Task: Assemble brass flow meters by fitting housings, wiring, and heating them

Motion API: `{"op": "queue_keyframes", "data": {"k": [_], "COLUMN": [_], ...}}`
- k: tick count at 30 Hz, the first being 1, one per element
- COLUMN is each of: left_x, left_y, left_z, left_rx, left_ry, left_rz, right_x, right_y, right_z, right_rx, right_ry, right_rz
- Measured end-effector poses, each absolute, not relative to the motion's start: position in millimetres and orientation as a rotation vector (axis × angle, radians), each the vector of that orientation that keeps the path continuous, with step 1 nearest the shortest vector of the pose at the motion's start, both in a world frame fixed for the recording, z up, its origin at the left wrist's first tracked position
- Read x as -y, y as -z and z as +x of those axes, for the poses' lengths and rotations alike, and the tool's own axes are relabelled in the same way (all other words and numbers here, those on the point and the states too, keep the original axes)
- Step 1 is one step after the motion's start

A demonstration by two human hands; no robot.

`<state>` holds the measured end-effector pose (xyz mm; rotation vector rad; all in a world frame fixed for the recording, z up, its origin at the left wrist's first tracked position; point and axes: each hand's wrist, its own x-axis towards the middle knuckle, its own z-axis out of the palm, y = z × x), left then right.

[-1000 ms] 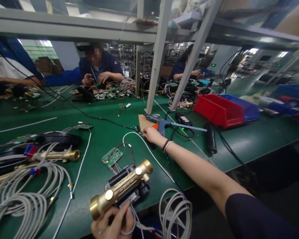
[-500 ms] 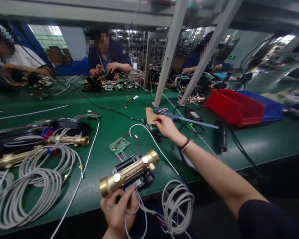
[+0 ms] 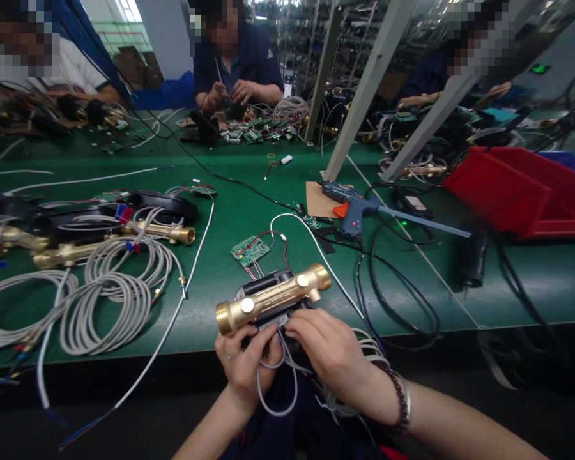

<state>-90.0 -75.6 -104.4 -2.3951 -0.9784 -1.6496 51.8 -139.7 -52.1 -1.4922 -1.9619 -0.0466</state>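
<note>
Currently, brass pipe [image 3: 275, 299] is lower ctr of frame, just above L hand [image 3: 248, 365], whose grip is closed on its near side; R hand [image 3: 334, 352] close by w/ bent fingers, can't tell its grip.

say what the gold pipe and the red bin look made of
Gold pipe: likely brass, softly shiny; its yellow-gold colour and glinting ends suggest metal. Red bin: probably smooth plastic, going by its flat, evenly coloured walls.
</note>
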Motion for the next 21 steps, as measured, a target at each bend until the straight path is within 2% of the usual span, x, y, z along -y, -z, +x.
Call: {"op": "queue_keyframes", "data": {"k": [5,10,21], "left_x": [77.2,79.4,81.8], "left_y": [102.7,99.1,107.4], "left_z": [-94.7,-96.5,-97.6], "left_rx": [0.962,0.965,1.079], "left_ry": [1.57,1.489,1.569], "left_rz": [-2.467,-2.52,-2.45], "right_x": [146.4,147.3,129.1], "right_y": [63.1,67.9,59.5], "right_z": [62.7,64.2,51.2], "right_rx": [1.711,1.61,1.808], "right_ry": [0.141,0.082,0.058], "right_rz": [-1.498,-1.536,-1.495]}}
